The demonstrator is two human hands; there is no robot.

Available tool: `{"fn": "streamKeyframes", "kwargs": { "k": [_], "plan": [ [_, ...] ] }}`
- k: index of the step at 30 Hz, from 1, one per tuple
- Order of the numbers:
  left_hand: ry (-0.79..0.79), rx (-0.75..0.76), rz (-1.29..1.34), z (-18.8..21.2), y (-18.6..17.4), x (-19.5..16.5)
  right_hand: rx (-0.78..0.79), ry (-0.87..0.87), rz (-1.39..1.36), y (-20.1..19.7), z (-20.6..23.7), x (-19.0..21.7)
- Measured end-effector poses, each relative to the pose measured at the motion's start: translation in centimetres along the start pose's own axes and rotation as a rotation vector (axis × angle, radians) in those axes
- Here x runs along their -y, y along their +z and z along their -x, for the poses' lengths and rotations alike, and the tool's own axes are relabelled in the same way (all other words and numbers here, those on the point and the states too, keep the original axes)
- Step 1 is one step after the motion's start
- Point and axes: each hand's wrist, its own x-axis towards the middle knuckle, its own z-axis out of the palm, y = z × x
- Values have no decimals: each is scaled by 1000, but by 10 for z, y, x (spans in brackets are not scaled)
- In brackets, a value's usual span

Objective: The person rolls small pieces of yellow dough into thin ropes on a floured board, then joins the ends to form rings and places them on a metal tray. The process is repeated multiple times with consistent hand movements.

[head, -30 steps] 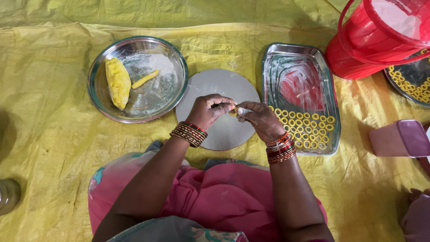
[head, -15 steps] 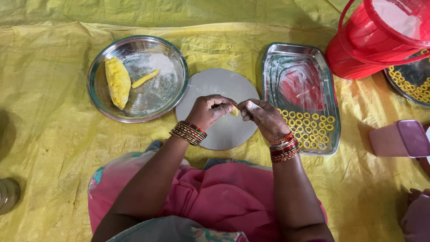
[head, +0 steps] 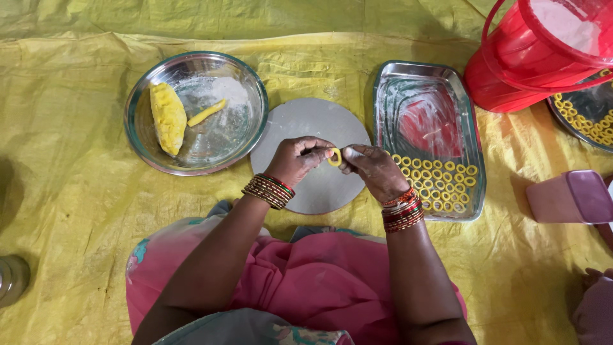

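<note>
left hand (head: 299, 160) + right hand (head: 373, 169): fingertips pinched on soft yellow dough ring (head: 334, 157) | over round grey board (head: 319, 191)

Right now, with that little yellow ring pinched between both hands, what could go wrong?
The dough ring is thin and soft-looking, held between the left hand and right hand, so a hard squeeze might flatten or tear it. It hangs above the round grey board, not the rectangular steel tray, so it could drop before it gets there. The finished rings lie packed close, so setting another down might squash a neighbour.
</note>
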Motion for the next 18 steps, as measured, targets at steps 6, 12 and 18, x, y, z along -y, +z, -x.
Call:
{"fn": "streamKeyframes", "kwargs": {
  "k": [6,12,18],
  "plan": [
    [112,-14,-98,-2,0,2,-53,-131,217,6,-4,1],
    [63,-39,-127,-2,1,5,-81,-278,328,13,-2,4],
    [-76,-40,39,1,-1,9,-213,-475,614,24,3,8]
  ]
}}
